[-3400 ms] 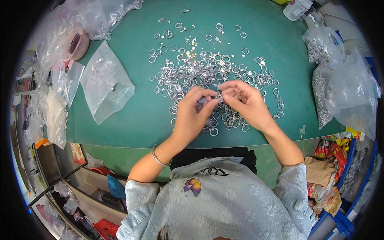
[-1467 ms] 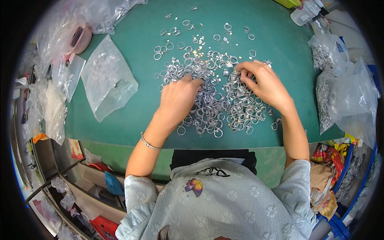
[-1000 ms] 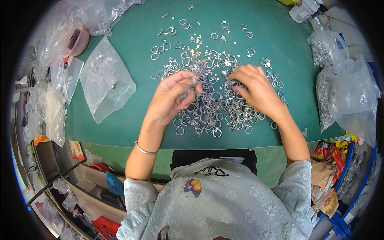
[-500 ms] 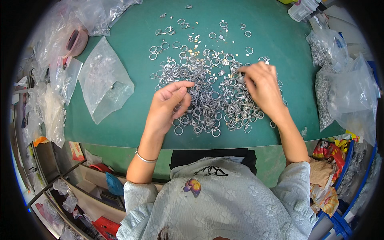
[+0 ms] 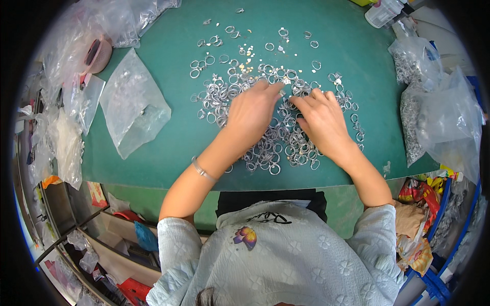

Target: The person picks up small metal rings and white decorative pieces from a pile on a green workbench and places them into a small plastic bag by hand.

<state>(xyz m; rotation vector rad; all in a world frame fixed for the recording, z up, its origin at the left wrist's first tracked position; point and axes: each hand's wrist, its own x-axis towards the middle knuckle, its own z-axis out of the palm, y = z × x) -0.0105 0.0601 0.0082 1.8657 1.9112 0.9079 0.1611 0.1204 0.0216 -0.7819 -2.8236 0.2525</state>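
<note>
A loose pile of several small silver metal rings (image 5: pixel 240 86) lies spread over a green mat (image 5: pixel 168 153). My left hand (image 5: pixel 252 115) rests palm down on the pile, its fingers stretched toward the far side. My right hand (image 5: pixel 321 120) lies beside it on the rings, fingertips pointing left and nearly meeting the left hand's. Whether either hand pinches a ring is hidden under the fingers. A thin silver bracelet (image 5: pixel 203 171) circles my left wrist.
A flat clear plastic bag (image 5: pixel 133 104) lies left of the pile. More clear bags (image 5: pixel 76 61) crowd the far left. Bags holding metal rings (image 5: pixel 434 112) stand at the right edge. A plastic bottle (image 5: pixel 383 11) lies at the far right corner. Shelves with clutter sit below the table.
Both hands dropped from working a ring together above the pile to lying on it. Over the last second they slid toward each other and the far side of the pile.
</note>
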